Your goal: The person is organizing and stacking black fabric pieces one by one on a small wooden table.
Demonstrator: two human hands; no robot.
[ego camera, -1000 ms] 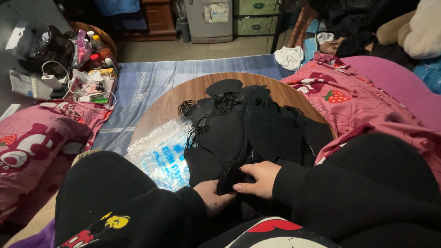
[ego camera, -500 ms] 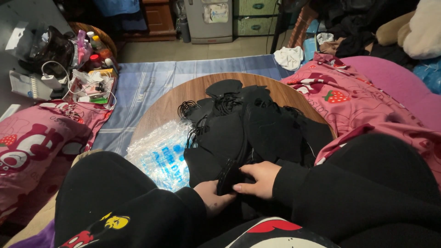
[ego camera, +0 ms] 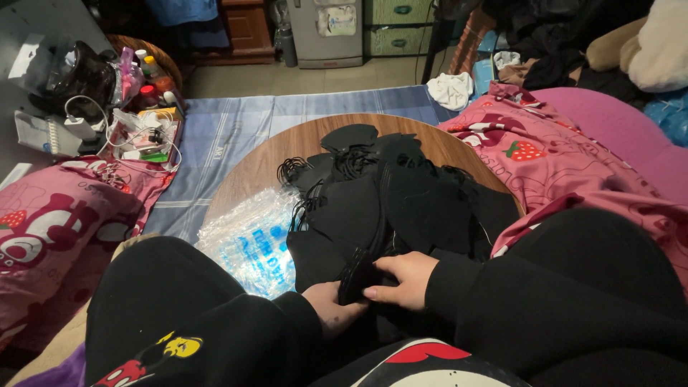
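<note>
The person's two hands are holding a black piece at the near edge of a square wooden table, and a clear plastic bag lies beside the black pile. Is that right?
Not quite: the wooden table is round, not square, as the head view shows. The rest holds: the left hand and right hand hold a black piece, with the clear plastic bag beside the black pile.

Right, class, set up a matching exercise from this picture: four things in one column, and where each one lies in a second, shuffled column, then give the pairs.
Things:
1. pile of black face masks
2. clear plastic bags with blue print
3. white cloth
4. wicker basket of bottles

Places:
A. on the floor beyond the table's far edge
B. far left, beside the blue striped mat
C. across the middle of the round wooden table
D. at the table's near left edge, by the left hand

Pairs: 1-C, 2-D, 3-A, 4-B
</note>
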